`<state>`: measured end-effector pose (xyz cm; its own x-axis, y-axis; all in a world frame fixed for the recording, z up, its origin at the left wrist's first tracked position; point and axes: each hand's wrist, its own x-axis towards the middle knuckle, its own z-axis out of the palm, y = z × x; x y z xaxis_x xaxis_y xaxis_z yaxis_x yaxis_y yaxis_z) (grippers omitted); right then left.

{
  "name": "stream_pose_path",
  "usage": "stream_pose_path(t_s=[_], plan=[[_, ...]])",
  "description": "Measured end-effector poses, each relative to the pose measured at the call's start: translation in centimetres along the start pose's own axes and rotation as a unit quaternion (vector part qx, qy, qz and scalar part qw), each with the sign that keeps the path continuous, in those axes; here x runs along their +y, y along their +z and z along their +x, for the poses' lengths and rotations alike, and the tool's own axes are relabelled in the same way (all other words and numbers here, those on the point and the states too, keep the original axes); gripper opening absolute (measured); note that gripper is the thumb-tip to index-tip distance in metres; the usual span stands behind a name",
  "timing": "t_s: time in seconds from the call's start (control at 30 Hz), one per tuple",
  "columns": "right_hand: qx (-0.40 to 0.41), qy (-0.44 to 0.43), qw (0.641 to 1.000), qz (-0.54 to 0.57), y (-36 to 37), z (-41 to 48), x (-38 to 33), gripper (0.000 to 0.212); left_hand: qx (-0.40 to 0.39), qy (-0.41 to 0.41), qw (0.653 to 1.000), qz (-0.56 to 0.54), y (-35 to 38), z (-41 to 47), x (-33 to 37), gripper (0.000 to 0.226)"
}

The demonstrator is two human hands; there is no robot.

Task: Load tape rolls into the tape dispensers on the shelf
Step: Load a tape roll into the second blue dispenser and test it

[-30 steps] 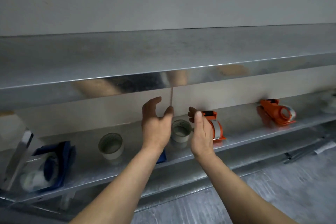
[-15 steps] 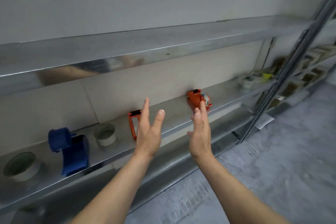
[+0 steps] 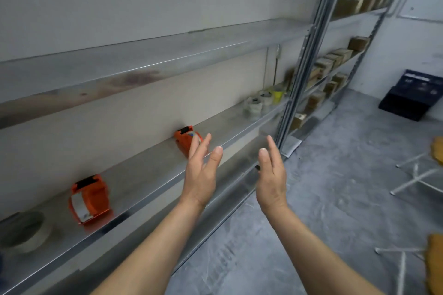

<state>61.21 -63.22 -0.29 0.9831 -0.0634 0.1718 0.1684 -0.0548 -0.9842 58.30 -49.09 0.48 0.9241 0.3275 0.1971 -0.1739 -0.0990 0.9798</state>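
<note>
Hands: both are raised at the centre of the frame, bare forearms reaching in from the bottom edge. The left hand [image 3: 201,176] and the right hand [image 3: 272,175] are empty, fingers spread and straight, palms turned toward each other with a clear gap between them.
Shelf: a long metal shelf [image 3: 153,182] runs from the lower left of the frame up toward the centre right, against a pale wall. A second metal shelf [image 3: 143,60] runs above it.
Dispensers: an orange tape dispenser [image 3: 89,199] stands on the lower shelf at lower left, with a tape roll showing in it. Another orange dispenser [image 3: 185,141] sits farther along, just behind the left hand's fingertips and partly hidden by them.
Loose tape: a pale tape roll [image 3: 25,231], blurred, lies flat at the far left edge of the shelf. A cluster of pale tape rolls [image 3: 260,103] sits at the far end, beside something yellow [image 3: 277,96] too blurred to name.
Room: a perforated metal upright [image 3: 309,48] divides this bay from a further bay of shelves holding brown boxes [image 3: 333,60] at upper right. The floor [image 3: 335,199] is mottled grey concrete. A dark blue crate [image 3: 413,97] stands by the right wall.
</note>
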Motion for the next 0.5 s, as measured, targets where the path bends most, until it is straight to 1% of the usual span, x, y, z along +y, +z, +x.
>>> stream_pose_path(t_s=[0.1, 0.2, 0.33, 0.5], plan=[[0.027, 0.005, 1.0, -0.01, -1.6, 3.3, 0.9, 0.066, -0.012, -0.007, 1.0, -0.009, 2.9, 3.1, -1.1, 0.088], [0.041, 0.023, 0.999, -0.022, -2.7, 7.0, 2.0, 0.068, -0.015, -0.013, 1.0, -0.019, 5.5, 6.8, -2.3, 0.089], [0.054, 0.027, 0.997, -0.041, -3.8, 12.0, 3.4, 0.054, -0.021, -0.032, 0.999, -0.027, 8.3, 11.8, -4.2, 0.089], [0.078, 0.033, 0.995, -0.046, -4.5, 17.3, 4.8, 0.053, -0.036, -0.056, 0.998, -0.023, 11.3, 16.8, -6.5, 0.084]])
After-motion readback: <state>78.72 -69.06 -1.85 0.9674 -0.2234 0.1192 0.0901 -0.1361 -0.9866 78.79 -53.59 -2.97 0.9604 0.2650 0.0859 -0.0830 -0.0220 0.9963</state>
